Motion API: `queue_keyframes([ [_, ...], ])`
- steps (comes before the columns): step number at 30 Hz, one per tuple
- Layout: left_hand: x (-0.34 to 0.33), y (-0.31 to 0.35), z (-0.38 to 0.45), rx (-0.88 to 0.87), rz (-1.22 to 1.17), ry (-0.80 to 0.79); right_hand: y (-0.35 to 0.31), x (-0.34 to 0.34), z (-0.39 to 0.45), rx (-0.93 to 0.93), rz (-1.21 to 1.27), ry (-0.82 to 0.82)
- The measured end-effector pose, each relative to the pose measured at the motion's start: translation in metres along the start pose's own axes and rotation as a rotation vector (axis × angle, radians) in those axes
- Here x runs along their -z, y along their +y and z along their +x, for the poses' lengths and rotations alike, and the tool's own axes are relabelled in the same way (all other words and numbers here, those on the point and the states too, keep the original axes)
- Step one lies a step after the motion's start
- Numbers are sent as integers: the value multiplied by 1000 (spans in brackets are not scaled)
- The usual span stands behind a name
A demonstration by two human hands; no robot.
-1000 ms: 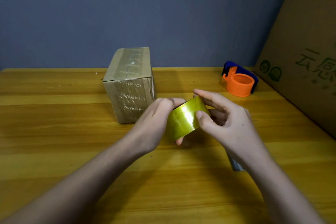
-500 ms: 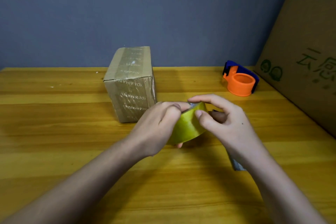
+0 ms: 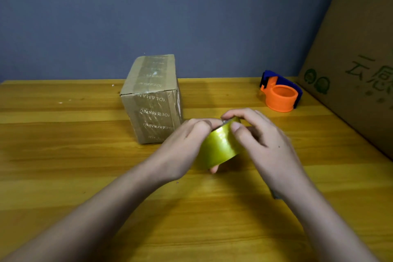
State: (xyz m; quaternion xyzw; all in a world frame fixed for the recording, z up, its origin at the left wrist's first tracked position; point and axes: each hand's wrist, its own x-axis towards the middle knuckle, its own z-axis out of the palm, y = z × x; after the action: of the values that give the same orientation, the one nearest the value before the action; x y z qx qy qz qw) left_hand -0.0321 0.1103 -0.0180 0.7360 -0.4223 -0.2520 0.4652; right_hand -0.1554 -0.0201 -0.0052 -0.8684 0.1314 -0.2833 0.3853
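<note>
A roll of glossy yellow-brown packing tape [image 3: 220, 148] is held just above the wooden table [image 3: 63, 155], between both hands. My left hand [image 3: 182, 149] grips its left side, fingers curled over the top edge. My right hand [image 3: 263, 142] holds the right side, thumb pressed on the outer face and index finger curled over the top rim. A small taped cardboard box [image 3: 152, 98] stands upright just behind and left of my hands.
An orange and blue tape dispenser [image 3: 280, 93] sits at the back right of the table. A large cardboard sheet [image 3: 357, 59] leans along the right edge. A small grey object [image 3: 275, 194] peeks out under my right wrist. A blue wall closes the back.
The tape roll has tilted and dropped slightly. My right index finger has curled down over the roll's top rim, close to my left fingertips.
</note>
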Motion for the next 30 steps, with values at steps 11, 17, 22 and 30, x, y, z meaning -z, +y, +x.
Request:
queue_keyframes([
  [11,-5,32,-3,-117,-468,-280,10,-11,5,-48,454,202],
  [17,-5,30,-5,-139,-536,-306,24,-25,8,-305,820,109],
  [22,-5,32,-7,-139,-525,-346,26,-27,10,-423,976,20],
  [30,-5,38,-11,-131,-526,-320,24,-31,11,-599,1216,56],
])
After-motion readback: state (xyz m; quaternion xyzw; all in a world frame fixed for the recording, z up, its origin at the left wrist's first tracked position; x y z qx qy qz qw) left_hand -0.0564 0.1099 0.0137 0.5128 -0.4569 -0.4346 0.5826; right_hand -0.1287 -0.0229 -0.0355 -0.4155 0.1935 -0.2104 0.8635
